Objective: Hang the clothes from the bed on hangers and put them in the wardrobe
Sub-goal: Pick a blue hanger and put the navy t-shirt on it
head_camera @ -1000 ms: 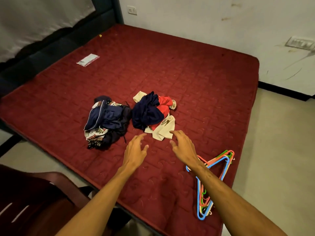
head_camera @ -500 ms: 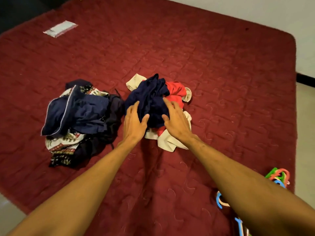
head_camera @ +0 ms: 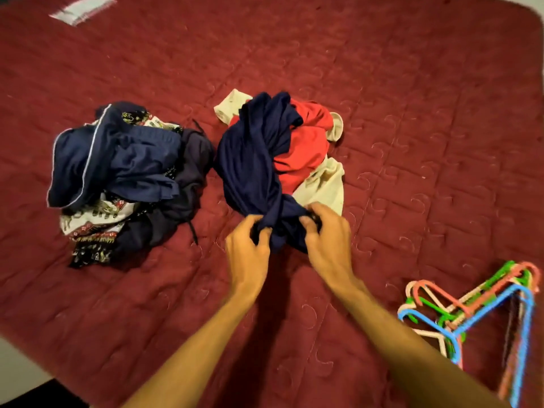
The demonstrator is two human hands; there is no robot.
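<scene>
Navy garment (head_camera: 253, 160): centre of frame, uppermost on the heap nearer the hands, its lower end gathered into a bunch.
- Left hand (head_camera: 247, 248) and right hand (head_camera: 326, 240): side by side on that bunch, fingers (head_camera: 319, 212) of both curled tight into the cloth. Judged a two-handed hold for drawing this one piece clear of the heap, ahead of finding its shoulders for a hanger.
- Red garment (head_camera: 306, 148) and cream garment (head_camera: 323, 184): under and beside the navy one, touching it, part covered. They may drag along if the navy cloth is tangled in them.
- Second heap (head_camera: 123, 172): left of centre, just beside the first. Dark blue piece with pale piping on top, patterned and dark fabric below; untouched.
- Hangers (head_camera: 471, 313): lower right of frame, plastic, blue, green, pink and white, loosely stacked, near the right forearm, presumably kept within reach. None carries clothing.
- Bed (head_camera: 412, 98): maroon quilted cover, no sheet, fills most of the frame.
- Packet (head_camera: 82, 8): pale, flat, upper left of the frame, well apart from the clothes.
- Floor (head_camera: 17, 366): light strip, lower left.
- Wardrobe: not in view.
</scene>
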